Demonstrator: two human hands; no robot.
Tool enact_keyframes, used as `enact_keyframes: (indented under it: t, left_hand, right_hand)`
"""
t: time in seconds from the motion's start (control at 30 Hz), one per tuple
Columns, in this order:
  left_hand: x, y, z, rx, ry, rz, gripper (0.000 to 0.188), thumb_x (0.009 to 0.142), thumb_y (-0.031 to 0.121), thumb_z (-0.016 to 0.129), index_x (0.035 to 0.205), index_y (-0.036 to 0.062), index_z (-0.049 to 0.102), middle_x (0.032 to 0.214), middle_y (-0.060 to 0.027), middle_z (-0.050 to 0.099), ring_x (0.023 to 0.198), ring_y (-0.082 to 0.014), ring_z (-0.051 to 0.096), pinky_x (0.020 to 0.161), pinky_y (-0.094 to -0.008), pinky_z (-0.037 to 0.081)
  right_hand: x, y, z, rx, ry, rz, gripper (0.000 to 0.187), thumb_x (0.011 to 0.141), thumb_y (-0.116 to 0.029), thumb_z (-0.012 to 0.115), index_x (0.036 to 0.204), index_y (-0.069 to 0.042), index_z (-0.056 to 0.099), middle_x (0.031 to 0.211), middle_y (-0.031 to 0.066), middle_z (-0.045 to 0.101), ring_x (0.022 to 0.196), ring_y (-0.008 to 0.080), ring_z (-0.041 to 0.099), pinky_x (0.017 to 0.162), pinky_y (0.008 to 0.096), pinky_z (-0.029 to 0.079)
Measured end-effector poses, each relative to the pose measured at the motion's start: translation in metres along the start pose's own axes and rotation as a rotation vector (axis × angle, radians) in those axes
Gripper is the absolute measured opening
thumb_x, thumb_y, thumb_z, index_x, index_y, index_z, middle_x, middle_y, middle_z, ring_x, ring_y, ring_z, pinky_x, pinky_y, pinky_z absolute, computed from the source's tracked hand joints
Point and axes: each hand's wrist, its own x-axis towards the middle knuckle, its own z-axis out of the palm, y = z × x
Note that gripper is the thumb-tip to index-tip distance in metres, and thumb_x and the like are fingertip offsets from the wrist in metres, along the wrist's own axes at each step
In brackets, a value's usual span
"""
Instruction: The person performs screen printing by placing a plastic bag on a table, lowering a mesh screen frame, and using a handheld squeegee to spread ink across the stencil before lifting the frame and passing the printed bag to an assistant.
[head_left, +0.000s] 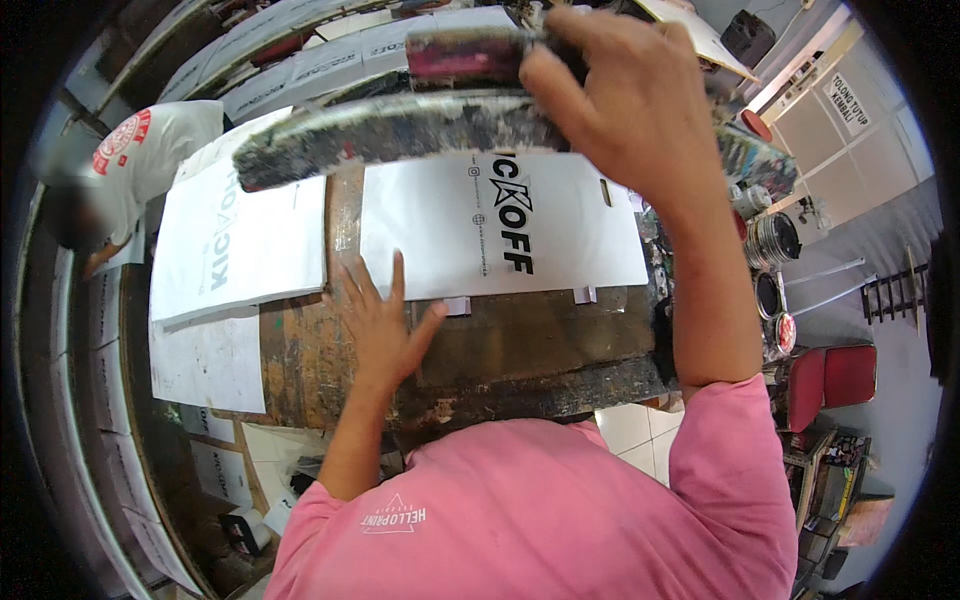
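My right hand (625, 100) is raised over the bench and grips the ink-crusted bar of a lifted printing screen frame (400, 130). A pink-stained squeegee (460, 55) lies just above the bar at my fingertips. Under the frame lies a white flat carton sheet (440, 235) with black print, its tabs toward me. My left hand (385, 320) rests flat, fingers spread, on the stained wooden worktable (530, 350), with its fingertips at the sheet's near-left corner. It holds nothing.
A stack of printed white sheets (240, 240) lies on the left of the table, more rows of sheets behind. Another person in a white shirt (150, 150) bends at far left. Paint cans (775, 240) and a red chair (830, 380) stand at right.
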Motion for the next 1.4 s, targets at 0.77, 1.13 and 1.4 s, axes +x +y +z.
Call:
enact_keyframes:
  t: [0.77, 1.13, 1.4]
  left_hand:
    - [0.068, 0.035, -0.006, -0.400, 0.254, 0.044, 0.055, 0.092, 0.026, 0.078, 0.134, -0.0068, 0.064, 0.130, -0.0240, 0.068, 0.140, -0.0458, 0.051, 0.124, -0.0623, 0.019]
    - [0.017, -0.176, -0.045, -0.535, 0.436, -0.333, 0.047, 0.088, 0.007, 0.066, 0.134, 0.0057, 0.071, 0.129, -0.0183, 0.072, 0.083, -0.0110, 0.066, 0.077, -0.0292, 0.054]
    - [0.046, -0.299, -0.116, 0.394, 0.302, -0.810, 0.064, 0.094, 0.035, 0.073, 0.153, 0.0199, 0.053, 0.143, -0.0320, 0.056, 0.133, -0.0418, 0.055, 0.111, -0.0457, 0.045]
  right_hand:
    - [0.077, 0.025, -0.003, 0.404, -0.439, 0.301, 0.041, 0.094, -0.031, 0.048, 0.065, -0.005, 0.062, 0.052, 0.0046, 0.053, 0.051, 0.0123, 0.051, 0.046, 0.0275, 0.040]
    - [0.029, 0.004, -0.006, 0.066, -0.028, 0.104, 0.038, 0.092, -0.038, 0.058, 0.090, -0.001, 0.068, 0.084, 0.0229, 0.068, 0.082, 0.0415, 0.065, 0.085, 0.0507, 0.045]
    - [0.025, 0.007, -0.004, 0.086, -0.101, 0.201, 0.047, 0.094, -0.039, 0.057, 0.124, -0.004, 0.065, 0.098, 0.0246, 0.071, 0.093, 0.0434, 0.066, 0.090, 0.0499, 0.045]
